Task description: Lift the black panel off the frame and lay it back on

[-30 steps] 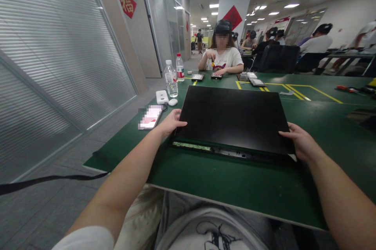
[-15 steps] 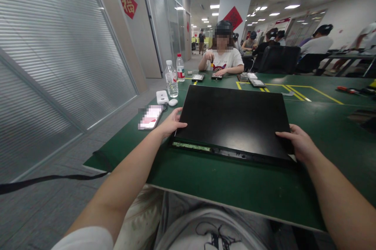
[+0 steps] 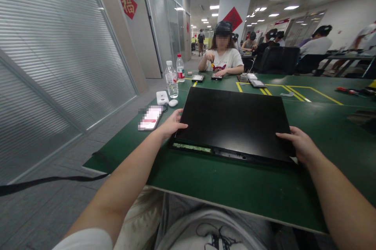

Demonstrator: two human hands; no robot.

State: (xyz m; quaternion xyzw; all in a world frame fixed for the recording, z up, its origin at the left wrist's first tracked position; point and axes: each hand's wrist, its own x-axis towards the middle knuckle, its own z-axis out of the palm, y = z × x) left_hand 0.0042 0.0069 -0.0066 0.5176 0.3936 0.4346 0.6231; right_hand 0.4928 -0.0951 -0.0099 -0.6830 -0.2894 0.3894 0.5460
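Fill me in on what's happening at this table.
The left hand and right hand hold a black panel by opposite sides. A green strip shows along its near edge. Across the table, a co-worker holds a tool above a small device.

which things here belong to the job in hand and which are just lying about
In the job:
panel, held at its sides by the left hand and right hand
green strip, showing along the panel's near edge

Apparently just lying about:
phone
white-capped bottle
red-capped bottle
white box
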